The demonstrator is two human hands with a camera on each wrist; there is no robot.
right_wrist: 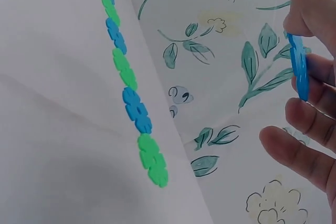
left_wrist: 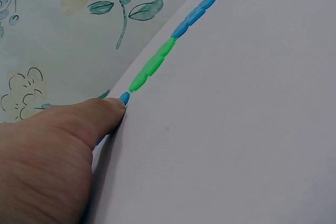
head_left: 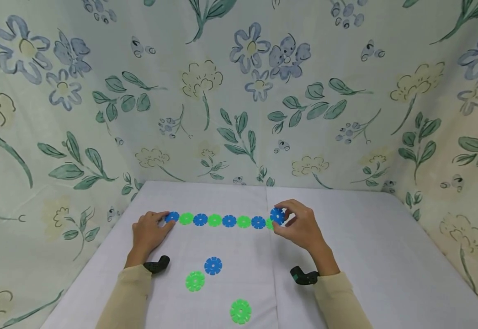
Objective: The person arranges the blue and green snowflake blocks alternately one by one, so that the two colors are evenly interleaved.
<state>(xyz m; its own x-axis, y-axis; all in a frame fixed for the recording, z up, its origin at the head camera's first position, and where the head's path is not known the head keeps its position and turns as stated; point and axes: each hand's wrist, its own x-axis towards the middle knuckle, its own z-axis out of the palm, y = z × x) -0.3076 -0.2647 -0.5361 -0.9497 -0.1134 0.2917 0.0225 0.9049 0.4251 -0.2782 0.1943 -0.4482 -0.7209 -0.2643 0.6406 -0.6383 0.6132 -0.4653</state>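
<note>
A straight row of flat notched plastic discs, like building snowflakes, lies across the white table, blue and green by turns. At its left end my left hand (head_left: 147, 232) has thumb and fingertip at the edges of a blue disc (head_left: 174, 217), seen edge-on in the left wrist view. Over the right end, my right hand (head_left: 302, 226) pinches another blue disc (head_left: 277, 216) between thumb and fingers. That held disc (right_wrist: 298, 69) is lifted off the table and partly covers the last green disc (head_left: 269, 223) in the head view. The right wrist view shows this green disc (right_wrist: 153, 160) fully.
Nearer to me lie a loose blue disc (head_left: 213, 265), a green disc (head_left: 195, 281) and another green disc (head_left: 240, 311). A floral curtain (head_left: 239, 100) surrounds the table (head_left: 370, 256) at the back and sides. A crease runs down the tablecloth.
</note>
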